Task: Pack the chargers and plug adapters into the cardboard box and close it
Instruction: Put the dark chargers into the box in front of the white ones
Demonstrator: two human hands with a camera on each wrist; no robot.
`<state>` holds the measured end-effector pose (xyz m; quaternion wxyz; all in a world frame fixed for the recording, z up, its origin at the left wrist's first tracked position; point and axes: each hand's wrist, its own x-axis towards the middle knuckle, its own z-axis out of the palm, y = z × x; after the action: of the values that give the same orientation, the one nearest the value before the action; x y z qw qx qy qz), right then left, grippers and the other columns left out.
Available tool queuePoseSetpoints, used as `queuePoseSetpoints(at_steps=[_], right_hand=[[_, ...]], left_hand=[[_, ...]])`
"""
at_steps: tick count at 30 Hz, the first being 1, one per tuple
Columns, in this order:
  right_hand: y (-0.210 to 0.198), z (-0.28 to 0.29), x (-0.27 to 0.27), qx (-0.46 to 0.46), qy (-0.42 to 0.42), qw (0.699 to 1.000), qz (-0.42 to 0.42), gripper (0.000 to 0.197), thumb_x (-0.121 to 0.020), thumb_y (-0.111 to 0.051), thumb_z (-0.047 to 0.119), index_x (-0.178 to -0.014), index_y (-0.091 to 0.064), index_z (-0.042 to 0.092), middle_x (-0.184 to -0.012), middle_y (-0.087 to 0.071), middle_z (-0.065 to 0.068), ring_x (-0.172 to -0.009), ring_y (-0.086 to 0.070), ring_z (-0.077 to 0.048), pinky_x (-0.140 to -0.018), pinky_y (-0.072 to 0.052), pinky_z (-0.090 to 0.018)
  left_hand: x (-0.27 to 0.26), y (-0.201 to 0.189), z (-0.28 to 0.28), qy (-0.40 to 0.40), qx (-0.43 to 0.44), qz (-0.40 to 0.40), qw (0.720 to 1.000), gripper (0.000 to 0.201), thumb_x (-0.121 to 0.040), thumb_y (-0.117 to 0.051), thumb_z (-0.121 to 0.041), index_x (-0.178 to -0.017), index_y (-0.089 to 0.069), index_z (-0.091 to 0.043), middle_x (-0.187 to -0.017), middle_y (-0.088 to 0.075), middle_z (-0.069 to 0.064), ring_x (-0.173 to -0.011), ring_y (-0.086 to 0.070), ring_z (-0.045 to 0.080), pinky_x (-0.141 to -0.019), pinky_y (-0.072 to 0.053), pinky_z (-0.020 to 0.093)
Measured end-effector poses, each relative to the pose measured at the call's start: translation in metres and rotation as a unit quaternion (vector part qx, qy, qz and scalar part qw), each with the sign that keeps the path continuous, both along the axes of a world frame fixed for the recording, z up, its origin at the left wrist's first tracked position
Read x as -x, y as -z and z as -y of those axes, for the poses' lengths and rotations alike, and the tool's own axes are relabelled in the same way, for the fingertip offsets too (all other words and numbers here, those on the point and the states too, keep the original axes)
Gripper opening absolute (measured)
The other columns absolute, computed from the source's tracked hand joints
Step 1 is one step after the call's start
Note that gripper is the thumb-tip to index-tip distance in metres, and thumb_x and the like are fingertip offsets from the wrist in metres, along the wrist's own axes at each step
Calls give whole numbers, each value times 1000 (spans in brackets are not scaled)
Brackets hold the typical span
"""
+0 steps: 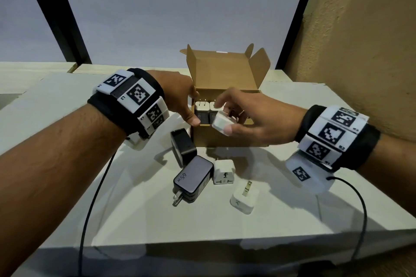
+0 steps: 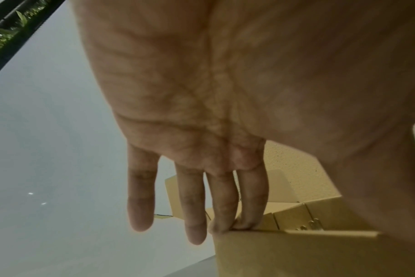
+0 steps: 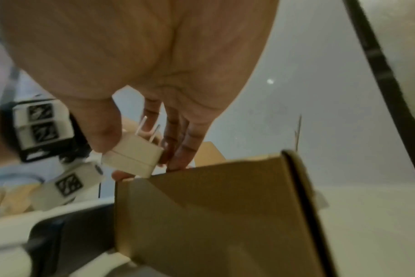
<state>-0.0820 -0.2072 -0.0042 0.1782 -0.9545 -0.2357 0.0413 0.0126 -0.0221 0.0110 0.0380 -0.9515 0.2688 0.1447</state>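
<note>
Open brown cardboard box (image 1: 227,135) sits mid-table, lid flaps up at the back. Right hand (image 1: 249,119) pinches a small white two-prong charger cube (image 1: 221,122) between thumb and fingers, just over the box's near rim; prongs point away from the palm in the right wrist view. Left hand (image 1: 180,96) braces the box's left edge, fingers straight, two fingertips (image 2: 246,223) on the rim, thumb at the front corner. Two white plugs (image 1: 207,107) stand prongs-up at the box's left side; room remains to their right. On the white table (image 1: 292,209) in front: two black charger bricks (image 1: 182,149), one marked 65W (image 1: 193,179), a white socket adapter (image 1: 224,172), a white two-prong plug (image 1: 244,200), near each other.
</note>
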Motion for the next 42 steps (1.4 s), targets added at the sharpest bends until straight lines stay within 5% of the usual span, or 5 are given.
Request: queuePoseSetpoints(at_steps=[7,12,18,26,42], right_hand=[[-2,-3,-36,-91,156,984,-2,54,-77,-76,33,-112,-37,22,-100,-62,-3,-83,-64,-18,-71,-56,-33],[-2,-18,-64,-48,205,977,19,23,-86,-64,43,-89,-74,23,-80,-70,10,-73,-62,-5,-65,-50,-24],[2,-37,-87,7,198,980,27,35,-85,-63,49,-84,-73,15,-78,-69,0,-71,-60,-13,-55,-42,-23],[1,-45,-93,27,162,986,-10,34,-84,-66,45,-92,-74,12,-75,-69,1,-66,-59,-12,-70,-49,-27],[6,-39,-93,26,196,980,-36,25,-85,-71,30,-109,-69,24,-91,-66,4,-75,-63,-14,-67,-47,-23]], left_hand=[[-1,0,1,1,-14,-4,1000,92,-66,-69,-62,-142,-40,-19,-146,-44,-1,-130,-43,23,-105,-31,35],[-2,-1,1,7,-8,-3,1000,98,-62,-72,-62,-143,-36,-18,-139,-51,4,-124,-48,25,-100,-36,34],[-7,4,-4,-32,23,-28,999,143,-59,-73,-63,-143,29,-10,-147,-42,1,-128,-45,25,-104,-32,33],[-8,7,-11,15,20,-18,1000,93,-62,-66,-69,-142,-36,-32,-123,-63,2,-109,-54,20,-92,-37,31],[-9,14,-11,24,26,-10,999,100,-62,-67,-68,-145,-32,-24,-142,-49,0,-125,-49,23,-105,-37,39]])
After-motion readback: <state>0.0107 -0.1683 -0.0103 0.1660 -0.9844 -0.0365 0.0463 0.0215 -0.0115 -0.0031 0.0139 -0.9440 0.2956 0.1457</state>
